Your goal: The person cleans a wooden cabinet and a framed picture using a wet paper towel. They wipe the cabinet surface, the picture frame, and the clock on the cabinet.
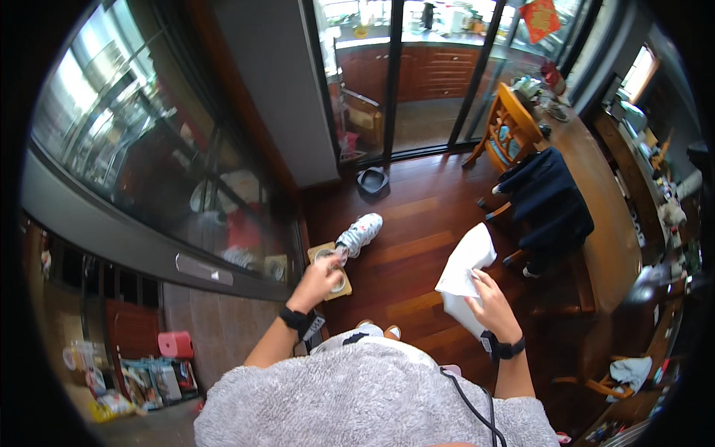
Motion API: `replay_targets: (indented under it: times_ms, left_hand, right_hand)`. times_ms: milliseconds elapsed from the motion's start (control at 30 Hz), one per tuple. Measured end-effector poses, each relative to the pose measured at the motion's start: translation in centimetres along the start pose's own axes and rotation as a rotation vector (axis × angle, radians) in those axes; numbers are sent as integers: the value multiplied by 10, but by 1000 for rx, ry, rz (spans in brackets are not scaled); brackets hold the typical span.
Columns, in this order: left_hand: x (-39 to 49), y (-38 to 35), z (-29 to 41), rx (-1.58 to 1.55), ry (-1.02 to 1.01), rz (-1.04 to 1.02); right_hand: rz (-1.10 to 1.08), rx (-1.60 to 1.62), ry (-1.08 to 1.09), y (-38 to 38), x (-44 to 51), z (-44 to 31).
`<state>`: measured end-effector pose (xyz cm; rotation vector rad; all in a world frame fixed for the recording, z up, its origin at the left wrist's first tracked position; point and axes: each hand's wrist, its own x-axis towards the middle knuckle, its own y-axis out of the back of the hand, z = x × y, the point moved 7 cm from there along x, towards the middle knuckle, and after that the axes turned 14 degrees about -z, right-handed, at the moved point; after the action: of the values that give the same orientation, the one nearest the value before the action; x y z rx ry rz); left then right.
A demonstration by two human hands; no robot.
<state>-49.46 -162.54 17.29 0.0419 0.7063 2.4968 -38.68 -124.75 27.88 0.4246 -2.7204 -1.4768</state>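
Note:
My right hand [491, 304] grips a white sheet, paper or thin cloth [469, 262], which hangs down beside the wrist. My left hand [318, 282] is raised at the left with bent fingers, blurred; a small pale thing seems to be at its fingertips, too unclear to name. Below it in view, on the floor by the sliding glass door, is a light wooden stand [345, 288] with round bowls, partly hidden by the hand. A patterned white sneaker [362, 233] lies beside the stand. Each wrist bears a black band.
A dark grey basin [372, 181] stands on the wood floor near the kitchen doors. At the right, a dark blue garment [550, 204] hangs over a chair by the long wooden table [611, 234]. A pink stool [175, 344] and boxes are beyond the glass door's frame [139, 254] at left.

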Motion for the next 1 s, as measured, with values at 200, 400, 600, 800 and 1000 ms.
replay_targets:
  times_ms: [200, 400, 600, 800, 1000]
  left_hand:
    - [-94, 90, -33, 1186, 617, 280]
    - [-145, 125, -90, 1580, 856, 106]
    - [-155, 144, -58, 1703, 860, 232]
    - [-149, 155, -49, 1788, 850, 201]
    - [-168, 140, -51, 1774, 987, 209]
  right_hand:
    - [98, 33, 89, 26, 40, 8]
    - [41, 70, 53, 6, 62, 17]
    - [14, 45, 107, 8, 90, 6]
    - [38, 36, 144, 33, 115, 1]
    - [58, 20, 140, 64, 118, 36]
